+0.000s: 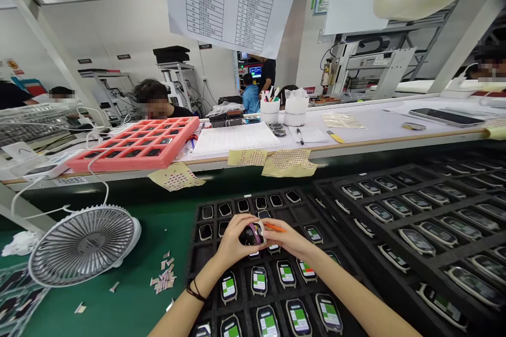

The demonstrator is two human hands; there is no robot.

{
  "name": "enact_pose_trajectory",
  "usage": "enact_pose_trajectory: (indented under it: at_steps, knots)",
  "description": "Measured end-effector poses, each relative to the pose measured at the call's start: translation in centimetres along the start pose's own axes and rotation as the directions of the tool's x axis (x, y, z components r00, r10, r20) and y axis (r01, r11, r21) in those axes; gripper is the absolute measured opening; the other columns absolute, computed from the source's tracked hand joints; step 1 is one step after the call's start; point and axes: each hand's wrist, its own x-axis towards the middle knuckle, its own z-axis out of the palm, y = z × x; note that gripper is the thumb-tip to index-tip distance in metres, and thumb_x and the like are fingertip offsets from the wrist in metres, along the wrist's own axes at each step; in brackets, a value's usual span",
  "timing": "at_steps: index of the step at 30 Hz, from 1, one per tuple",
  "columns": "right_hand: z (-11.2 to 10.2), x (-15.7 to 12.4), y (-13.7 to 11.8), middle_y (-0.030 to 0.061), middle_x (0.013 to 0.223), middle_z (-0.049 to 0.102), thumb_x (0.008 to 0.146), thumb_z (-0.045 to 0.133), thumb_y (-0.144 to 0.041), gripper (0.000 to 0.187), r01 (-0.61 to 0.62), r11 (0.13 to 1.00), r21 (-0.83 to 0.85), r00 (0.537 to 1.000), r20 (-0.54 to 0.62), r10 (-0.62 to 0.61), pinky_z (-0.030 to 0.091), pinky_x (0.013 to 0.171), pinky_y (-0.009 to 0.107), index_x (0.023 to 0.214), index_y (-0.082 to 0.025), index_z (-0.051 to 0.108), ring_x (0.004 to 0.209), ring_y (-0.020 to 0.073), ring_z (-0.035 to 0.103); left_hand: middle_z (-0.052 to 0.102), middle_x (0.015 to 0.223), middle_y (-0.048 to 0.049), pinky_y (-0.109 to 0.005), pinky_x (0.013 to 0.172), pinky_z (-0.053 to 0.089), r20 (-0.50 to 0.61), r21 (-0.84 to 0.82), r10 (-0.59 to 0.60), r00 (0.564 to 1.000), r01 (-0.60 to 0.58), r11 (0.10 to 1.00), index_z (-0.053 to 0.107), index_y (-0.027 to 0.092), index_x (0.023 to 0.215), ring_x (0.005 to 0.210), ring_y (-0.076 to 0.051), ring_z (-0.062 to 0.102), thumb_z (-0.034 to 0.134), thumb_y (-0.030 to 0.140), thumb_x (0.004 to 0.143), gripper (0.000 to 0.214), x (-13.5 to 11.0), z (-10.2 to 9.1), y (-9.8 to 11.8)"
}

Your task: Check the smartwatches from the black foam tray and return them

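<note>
My left hand [232,242] is closed around a small smartwatch body [253,233] held over a black foam tray [205,253]. My right hand [288,239] meets it from the right and pinches a thin orange stick [275,228] whose tip points at the watch. The tray holds several watch bodies in its pockets. Those in the near rows [259,280] carry green and white stickers on their screens. Those in the far rows [243,205] are bare.
A second black tray [415,221] full of watch bodies lies to the right. A white desk fan [83,245] stands on the green mat at left, with paper scraps [164,276] beside it. On the raised shelf sit a red tray [138,145], papers and cups. Other people work behind.
</note>
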Motion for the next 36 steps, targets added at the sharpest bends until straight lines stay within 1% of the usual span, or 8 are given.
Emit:
enact_pose_trajectory:
  at_steps: [3,6,13,17,21,29,33,36]
  knots:
    - [-0.1,0.2,0.6,0.0041,0.088,0.07,0.068,0.077,-0.029,0.034,-0.004,1.0,0.026,0.996,-0.092,0.006,0.052,0.073,0.032,0.099,-0.019,0.068,0.081,0.018,0.065,0.062,0.111,-0.0115,-0.044,0.09,0.045,0.014,-0.016,-0.021,1.0,0.021,1.0,0.055,0.022,0.116,0.105,-0.027,0.056,0.071,0.027,0.072,0.047,-0.1,0.2,0.1]
    - [-0.2,0.3,1.0,0.0042,0.085,0.071,0.066,0.079,-0.029,0.033,0.001,0.999,0.04,0.991,-0.131,0.004,0.05,0.071,0.029,0.096,-0.019,0.069,0.078,0.0172,0.065,0.062,0.114,-0.0112,-0.044,0.092,0.044,0.026,-0.033,-0.019,0.999,0.02,0.999,0.054,0.022,0.119,0.106,-0.027,0.056,0.071,0.024,0.073,0.049,-0.2,0.3,0.1]
    - [0.3,0.1,0.3,0.0022,0.079,0.069,0.062,0.08,-0.031,0.035,-0.014,0.999,-0.036,0.989,-0.147,0.009,0.048,0.068,0.028,0.093,-0.018,0.069,0.073,0.016,0.062,0.064,0.113,-0.0109,-0.046,0.092,0.043,0.042,-0.053,-0.038,0.998,0.04,0.998,0.057,0.022,0.115,0.105,-0.028,0.057,0.072,0.02,0.07,0.048,-0.2,0.4,-0.1]
    - [1.0,0.1,0.0,0.0025,0.086,0.065,0.063,0.079,-0.03,0.035,-0.008,0.999,-0.051,0.993,-0.114,0.002,0.047,0.069,0.027,0.095,-0.02,0.068,0.08,0.0168,0.059,0.065,0.112,-0.0106,-0.047,0.091,0.044,0.008,-0.069,0.011,1.0,-0.011,0.998,0.057,0.022,0.114,0.105,-0.028,0.057,0.072,0.016,0.066,0.051,-0.2,0.4,-0.1]
    - [1.3,0.1,0.6,-0.0002,0.081,0.062,0.062,0.08,-0.026,0.037,-0.01,1.0,-0.021,0.988,-0.157,0.006,0.044,0.065,0.024,0.097,-0.02,0.068,0.075,0.0144,0.055,0.065,0.115,-0.0096,-0.048,0.095,0.042,0.031,-0.099,0.041,0.999,-0.038,0.994,0.058,0.023,0.115,0.108,-0.028,0.057,0.071,0.013,0.064,0.053,-0.2,0.6,0.1]
    - [1.5,0.0,1.0,0.0012,0.084,0.063,0.06,0.081,-0.032,0.04,0.023,0.998,-0.063,0.984,-0.173,-0.033,0.045,0.074,0.03,0.095,-0.02,0.067,0.081,0.0188,0.058,0.064,0.117,-0.01,-0.049,0.096,0.042,0.038,-0.131,0.036,0.999,-0.03,0.991,0.058,0.023,0.117,0.11,-0.028,0.057,0.072,0.015,0.066,0.053,-0.2,0.7,0.3]
    - [1.1,0.5,0.8,0.0029,0.087,0.066,0.069,0.073,-0.045,0.035,0.104,0.971,-0.213,0.962,-0.225,-0.153,0.047,0.078,0.032,0.094,-0.021,0.067,0.085,0.0204,0.06,0.064,0.116,-0.0102,-0.047,0.096,0.043,0.003,-0.138,0.027,1.0,-0.026,0.99,0.057,0.023,0.116,0.111,-0.027,0.056,0.072,0.016,0.068,0.05,0.0,0.6,0.1]
    - [0.1,0.7,0.3,0.0044,0.077,0.068,0.079,0.057,-0.058,0.045,0.177,0.955,-0.24,0.919,-0.308,-0.248,0.049,0.068,0.032,0.101,-0.02,0.066,0.069,0.0188,0.063,0.061,0.121,-0.0117,-0.046,0.098,0.042,-0.018,-0.133,-0.056,0.998,0.053,0.99,0.058,0.021,0.115,0.114,-0.027,0.054,0.072,0.018,0.069,0.048,0.0,0.6,-0.4]
